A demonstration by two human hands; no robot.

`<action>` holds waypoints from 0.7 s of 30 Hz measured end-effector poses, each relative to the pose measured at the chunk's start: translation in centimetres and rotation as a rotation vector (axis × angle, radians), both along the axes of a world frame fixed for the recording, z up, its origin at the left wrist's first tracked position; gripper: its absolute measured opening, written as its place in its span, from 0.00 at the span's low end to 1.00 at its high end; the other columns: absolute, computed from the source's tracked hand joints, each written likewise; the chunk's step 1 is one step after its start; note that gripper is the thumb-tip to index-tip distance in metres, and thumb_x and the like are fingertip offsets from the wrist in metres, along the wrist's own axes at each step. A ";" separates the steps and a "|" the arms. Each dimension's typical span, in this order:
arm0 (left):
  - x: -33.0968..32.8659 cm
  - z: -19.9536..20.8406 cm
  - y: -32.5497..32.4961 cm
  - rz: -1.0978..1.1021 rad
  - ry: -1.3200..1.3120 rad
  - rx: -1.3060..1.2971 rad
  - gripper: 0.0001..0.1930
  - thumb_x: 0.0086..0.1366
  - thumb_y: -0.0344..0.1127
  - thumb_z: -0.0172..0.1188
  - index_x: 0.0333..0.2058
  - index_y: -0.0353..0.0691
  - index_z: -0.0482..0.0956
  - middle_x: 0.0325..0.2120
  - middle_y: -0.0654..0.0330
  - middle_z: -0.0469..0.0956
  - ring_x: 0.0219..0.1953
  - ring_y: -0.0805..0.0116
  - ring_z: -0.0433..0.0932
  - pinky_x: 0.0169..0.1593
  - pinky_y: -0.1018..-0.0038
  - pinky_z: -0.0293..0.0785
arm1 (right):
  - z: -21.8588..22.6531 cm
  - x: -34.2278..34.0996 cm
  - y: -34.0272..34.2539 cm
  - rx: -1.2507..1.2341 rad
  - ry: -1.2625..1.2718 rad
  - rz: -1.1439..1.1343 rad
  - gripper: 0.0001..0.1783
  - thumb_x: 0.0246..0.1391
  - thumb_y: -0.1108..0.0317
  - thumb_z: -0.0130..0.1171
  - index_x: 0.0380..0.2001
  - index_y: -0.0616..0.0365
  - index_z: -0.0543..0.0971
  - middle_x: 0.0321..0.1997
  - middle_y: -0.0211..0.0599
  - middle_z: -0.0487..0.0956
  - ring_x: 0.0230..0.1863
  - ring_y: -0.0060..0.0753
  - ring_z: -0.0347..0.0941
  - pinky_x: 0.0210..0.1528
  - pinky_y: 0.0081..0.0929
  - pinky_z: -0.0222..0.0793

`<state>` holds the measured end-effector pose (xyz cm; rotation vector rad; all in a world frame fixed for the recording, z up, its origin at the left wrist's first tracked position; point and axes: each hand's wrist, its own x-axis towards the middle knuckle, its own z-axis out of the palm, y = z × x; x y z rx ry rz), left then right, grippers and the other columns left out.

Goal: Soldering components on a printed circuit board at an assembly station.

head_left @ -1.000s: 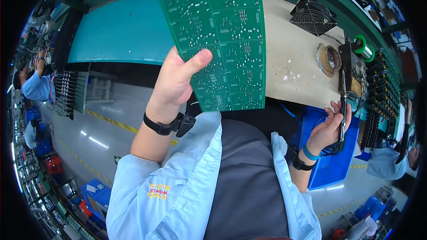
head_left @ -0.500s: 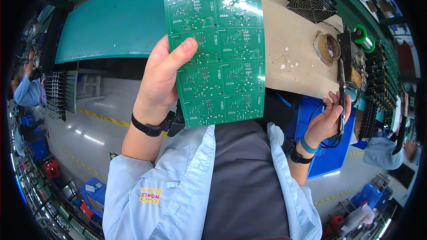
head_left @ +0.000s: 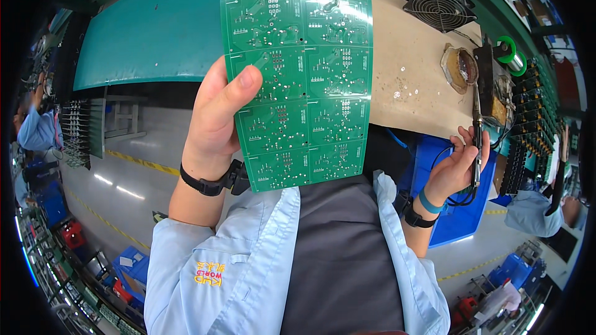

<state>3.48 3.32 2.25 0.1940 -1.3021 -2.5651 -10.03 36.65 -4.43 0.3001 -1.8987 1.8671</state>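
A large green circuit board panel (head_left: 301,74), divided into several equal boards, is raised in front of my chest. My left hand (head_left: 218,108) grips its left edge, thumb lying over the face and the other fingers hidden behind. Solder points and rows of holes show across the panel, with a bright glare near the top. At the right, my right hand (head_left: 458,164) is closed around the handle of a soldering iron (head_left: 477,130). The iron points away from me, its far end beside a holder and a round dish of solder residue (head_left: 459,68).
A black fan (head_left: 439,3) stands at the back right of the tan work surface (head_left: 403,56). Near it are a green solder spool (head_left: 510,54) and racks of boards (head_left: 535,105). A teal mat (head_left: 149,31) covers the left bench. Below my right hand sits a blue bin (head_left: 456,226).
The panel has come slightly nearer to my body and looks a little larger, my left hand shifting slightly left with it. My right hand and the soldering iron stay nearly in place.
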 end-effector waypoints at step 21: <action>0.2 -1.4 -0.1 -0.077 0.040 -0.013 0.30 0.57 0.36 0.63 0.57 0.31 0.66 0.49 0.53 0.75 0.49 0.64 0.76 0.50 0.68 0.75 | 0.8 -0.1 -1.1 0.009 0.001 -0.025 0.23 0.67 0.65 0.45 0.59 0.68 0.65 0.52 0.48 0.74 0.48 0.35 0.73 0.44 0.27 0.71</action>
